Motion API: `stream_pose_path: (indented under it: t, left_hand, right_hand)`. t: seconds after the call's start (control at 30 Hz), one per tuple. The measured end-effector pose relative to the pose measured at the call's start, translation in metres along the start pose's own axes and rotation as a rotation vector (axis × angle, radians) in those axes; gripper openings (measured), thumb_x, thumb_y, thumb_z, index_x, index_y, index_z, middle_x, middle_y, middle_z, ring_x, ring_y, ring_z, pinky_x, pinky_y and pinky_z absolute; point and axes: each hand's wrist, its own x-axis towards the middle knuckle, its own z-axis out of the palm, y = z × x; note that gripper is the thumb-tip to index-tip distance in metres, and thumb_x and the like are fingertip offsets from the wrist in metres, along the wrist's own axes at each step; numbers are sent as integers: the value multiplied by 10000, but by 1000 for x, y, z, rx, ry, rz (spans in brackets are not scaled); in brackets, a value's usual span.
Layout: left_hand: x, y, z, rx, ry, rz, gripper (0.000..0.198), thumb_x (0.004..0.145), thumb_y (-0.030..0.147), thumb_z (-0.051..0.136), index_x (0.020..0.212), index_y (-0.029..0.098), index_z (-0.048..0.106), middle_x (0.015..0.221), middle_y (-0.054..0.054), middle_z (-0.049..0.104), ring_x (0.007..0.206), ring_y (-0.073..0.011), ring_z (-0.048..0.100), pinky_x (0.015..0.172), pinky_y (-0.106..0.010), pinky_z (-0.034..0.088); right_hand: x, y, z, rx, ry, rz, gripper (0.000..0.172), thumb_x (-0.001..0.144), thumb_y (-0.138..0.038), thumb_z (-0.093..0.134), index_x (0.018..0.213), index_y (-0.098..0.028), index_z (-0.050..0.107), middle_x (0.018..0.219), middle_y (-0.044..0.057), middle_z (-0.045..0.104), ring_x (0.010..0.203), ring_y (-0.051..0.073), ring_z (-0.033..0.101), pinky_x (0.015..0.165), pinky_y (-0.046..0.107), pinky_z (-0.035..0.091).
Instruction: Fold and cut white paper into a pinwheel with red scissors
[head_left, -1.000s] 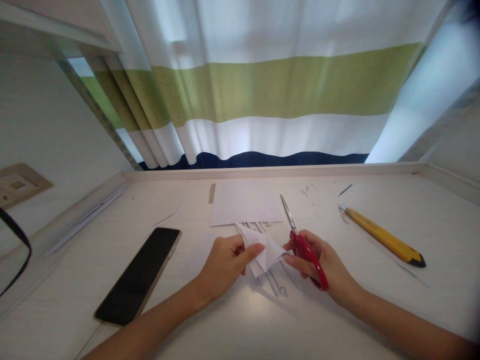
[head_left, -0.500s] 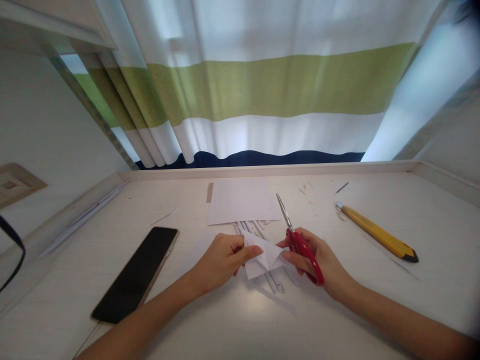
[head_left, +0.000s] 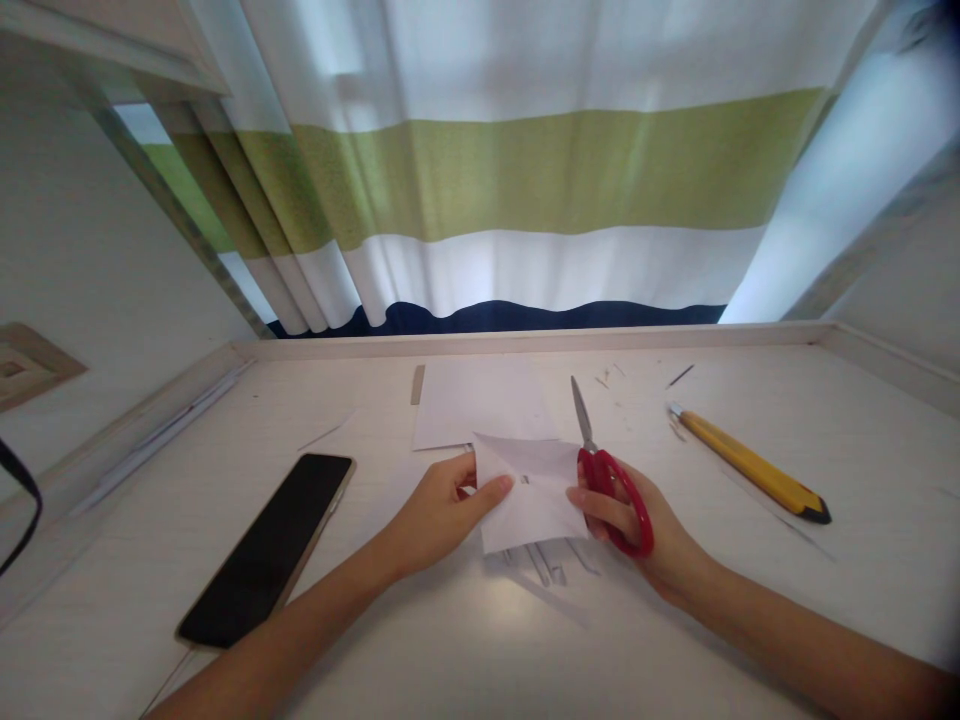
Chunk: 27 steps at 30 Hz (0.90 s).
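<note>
Between my two hands a small square of white paper (head_left: 534, 515) is spread flat, with faint creases and a small hole near its middle. My left hand (head_left: 450, 510) pinches its left edge, thumb on top. On the opposite edge, my right hand (head_left: 626, 510) grips the paper between thumb and fingers. That same hand also carries red-handled scissors (head_left: 626, 500), their blades together and pointing away from me. Under the paper, several thin rolled paper sticks (head_left: 541, 565) lie on the table, mostly hidden by it.
Beyond my hands lies a white sheet (head_left: 480, 400) with a beige strip (head_left: 418, 385) beside it. A black phone (head_left: 270, 550) rests on the left, near my forearm. To the right is a yellow utility knife (head_left: 750, 465); a thin dark piece (head_left: 681, 376) lies behind it.
The paper was folded and bunched up between my hands; now it is opened out flat, showing the hole. My hands have moved slightly apart, and the scissors' tip has shifted right.
</note>
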Motion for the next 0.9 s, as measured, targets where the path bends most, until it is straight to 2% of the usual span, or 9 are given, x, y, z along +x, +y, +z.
stream_pose_path:
  t: [0.1,0.2,0.33,0.47,0.7,0.9]
  left_hand:
    - [2,1,1,-193,-3,-71,268,744,323,528,899,112,587,884,-82,627,782,-167,565,677,-264,423]
    - [3,1,2,-236,36,-124,248,738,326,533,830,108,610,815,-71,639,717,-151,567,641,-246,415]
    - [1,-2,4,-179,45,-139,283,748,378,509,772,110,599,723,-46,624,617,-122,545,549,-209,397]
    - [-2,-5,7,-90,20,-125,325,770,418,458,771,116,578,736,-45,608,600,-111,526,517,-195,384]
    - [-6,-4,11,68,-13,-124,384,770,465,422,728,114,574,694,-41,578,572,-106,488,465,-182,354]
    - [-7,-7,10,56,-19,-134,401,768,482,416,733,112,568,674,-35,561,553,-97,482,443,-174,338]
  right_hand:
    - [-1,0,0,-42,-21,15,198,676,-240,614,750,-183,439,526,-72,447,401,37,382,378,175,248]
    - [-1,2,0,-85,-36,-11,186,679,-242,608,743,-186,442,535,-71,448,401,36,387,368,168,252]
    - [-1,4,0,-142,-2,-55,192,678,-266,610,746,-189,448,574,-66,459,418,34,399,369,160,269]
    - [-3,2,0,-152,-20,-48,233,670,-288,621,789,-193,445,539,-73,458,412,40,402,374,162,263]
    - [-7,4,0,-25,-109,-50,180,726,-314,573,754,-184,452,432,-80,420,407,52,343,396,194,212]
    - [-8,6,-1,43,-84,-16,165,742,-304,561,689,-175,471,435,-68,428,434,66,348,437,214,228]
